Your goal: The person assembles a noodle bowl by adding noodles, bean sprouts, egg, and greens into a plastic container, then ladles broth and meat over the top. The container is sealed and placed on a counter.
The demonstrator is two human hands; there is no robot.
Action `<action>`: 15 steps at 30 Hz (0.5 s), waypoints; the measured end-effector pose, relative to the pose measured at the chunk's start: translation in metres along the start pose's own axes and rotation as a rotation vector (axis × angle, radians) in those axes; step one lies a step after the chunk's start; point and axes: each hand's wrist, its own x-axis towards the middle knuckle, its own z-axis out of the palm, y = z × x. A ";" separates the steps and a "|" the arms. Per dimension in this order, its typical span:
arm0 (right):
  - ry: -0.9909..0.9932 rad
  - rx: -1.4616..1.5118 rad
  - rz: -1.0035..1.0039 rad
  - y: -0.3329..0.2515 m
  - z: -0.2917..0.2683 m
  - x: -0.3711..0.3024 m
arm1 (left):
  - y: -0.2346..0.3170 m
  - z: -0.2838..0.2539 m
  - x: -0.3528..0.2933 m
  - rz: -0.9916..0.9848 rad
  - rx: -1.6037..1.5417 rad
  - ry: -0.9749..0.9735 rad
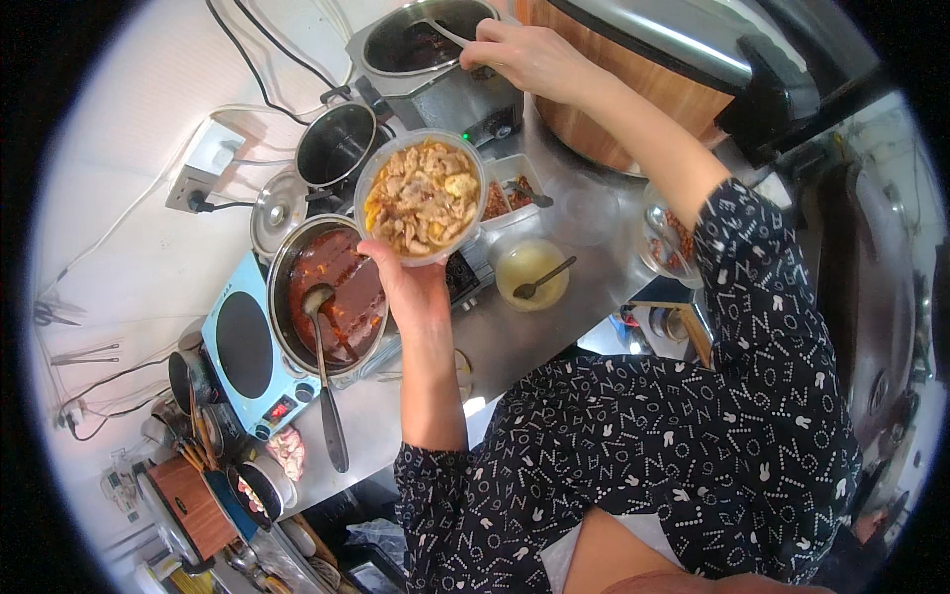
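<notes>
My left hand [411,297] holds up a clear round plastic bowl [479,210] from below, thumb against its side. Sliced cooked meat in yellowish sauce [421,198] fills it. At the top, my right hand [524,61] grips the pale handle of a spoon or ladle [447,34], whose far end dips into a deep round cooker pot [388,69] with dark contents. What is on that end cannot be made out. Below and left of the bowl stands a steel pot [277,319] of red broth, with a long-handled ladle [332,416] resting in it.
A light-blue hotplate [223,327] lies left of the broth pot. Behind is a small dark pot [336,148]. Right of the bowl are a seasoning tray [517,210], a bowl of pale liquid [507,297] with a dark spoon, and a large wooden-sided barrel [584,114].
</notes>
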 end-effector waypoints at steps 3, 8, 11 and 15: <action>0.070 -0.015 0.020 0.012 0.018 0.001 | -0.003 -0.001 -0.036 -0.067 -0.005 0.019; 0.148 0.060 0.481 -0.013 0.007 -0.071 | -0.020 -0.024 -0.094 -0.169 -0.034 0.054; -0.357 -0.140 0.361 -0.055 0.032 -0.157 | -0.032 -0.052 -0.124 -0.231 -0.122 0.090; -0.813 -0.272 0.241 -0.093 0.090 -0.249 | -0.043 -0.088 -0.165 -0.197 -0.201 -0.027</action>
